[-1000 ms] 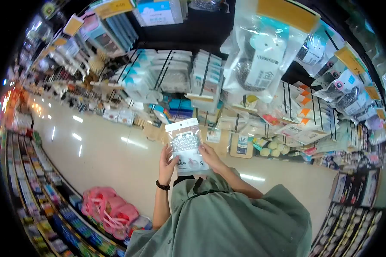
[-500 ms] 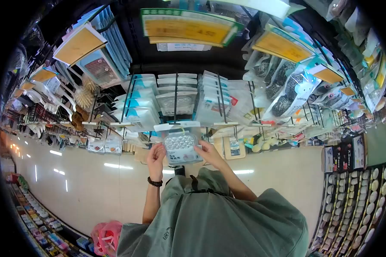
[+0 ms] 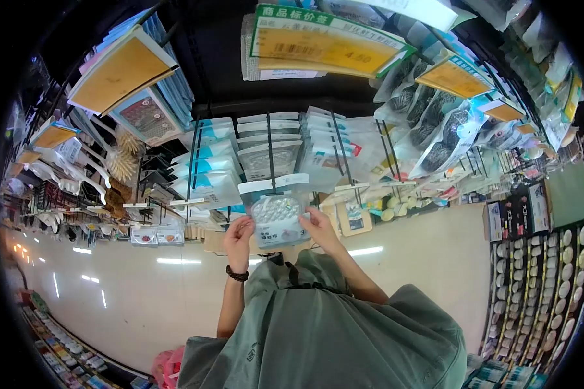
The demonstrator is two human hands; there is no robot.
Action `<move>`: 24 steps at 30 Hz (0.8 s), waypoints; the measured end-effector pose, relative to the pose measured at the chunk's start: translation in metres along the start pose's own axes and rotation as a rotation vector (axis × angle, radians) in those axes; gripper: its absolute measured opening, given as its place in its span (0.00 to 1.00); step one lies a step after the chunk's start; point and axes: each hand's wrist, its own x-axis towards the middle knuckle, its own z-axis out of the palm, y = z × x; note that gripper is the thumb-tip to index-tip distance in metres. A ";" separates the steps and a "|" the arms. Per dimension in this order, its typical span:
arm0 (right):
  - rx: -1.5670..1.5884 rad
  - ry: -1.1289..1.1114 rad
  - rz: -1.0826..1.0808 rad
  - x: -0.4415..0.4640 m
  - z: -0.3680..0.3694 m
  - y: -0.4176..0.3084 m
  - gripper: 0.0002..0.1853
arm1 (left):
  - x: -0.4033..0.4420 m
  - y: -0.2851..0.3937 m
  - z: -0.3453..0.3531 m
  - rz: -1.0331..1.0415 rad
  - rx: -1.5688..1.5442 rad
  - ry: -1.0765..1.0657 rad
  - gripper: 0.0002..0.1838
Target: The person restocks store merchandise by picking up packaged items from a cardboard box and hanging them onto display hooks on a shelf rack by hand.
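A clear and white package (image 3: 278,220) with a silvery mesh item inside is held upright between my two hands, in front of the hanging rack. My left hand (image 3: 239,237) pinches its left edge, a dark beaded bracelet on the wrist. On the right edge, my right hand (image 3: 318,228) grips the package with the thumb over its front. The package's top strip lies at the tip of a black hook (image 3: 271,152) that bears similar grey packages (image 3: 264,159). Whether the hook passes through the hole is too small to tell.
Price tags (image 3: 328,48) jut out above the rack. Hooks with blue and white packages (image 3: 211,170) are on the left, and bagged steel scourers (image 3: 444,139) on the right. A pink bag (image 3: 167,367) is at the lower left. Shelves of small goods (image 3: 538,292) stand at the right.
The view has tipped up and closer to the rack. Both hands have brought the package up against the hook with the grey packages, and the pink bag has mostly left the view.
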 end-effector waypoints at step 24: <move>-0.369 0.336 0.145 -0.146 -0.115 0.120 0.19 | 0.030 -0.103 0.069 0.593 0.736 0.397 0.28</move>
